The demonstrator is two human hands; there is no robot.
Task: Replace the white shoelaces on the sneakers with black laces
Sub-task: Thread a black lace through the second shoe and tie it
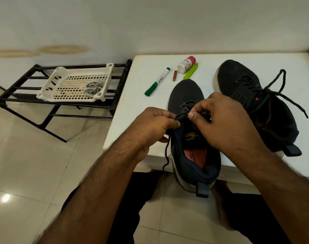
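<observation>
At table [125,106] edge, overhanging sneaker [187,95], left hand [153,127] and right hand [225,120] pinching black lace [181,115]

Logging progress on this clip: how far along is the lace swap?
Done: the far sneaker carries a black lace, ends loose; the white laces lie in the basket. In hand: the left hand and right hand pinch the black lace at the near sneaker. Left: its upper eyelets, tying both.

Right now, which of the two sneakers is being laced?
The nearer sneaker, overhanging the table edge; both hands pinch its black lace. The far sneaker lies untouched.
</observation>
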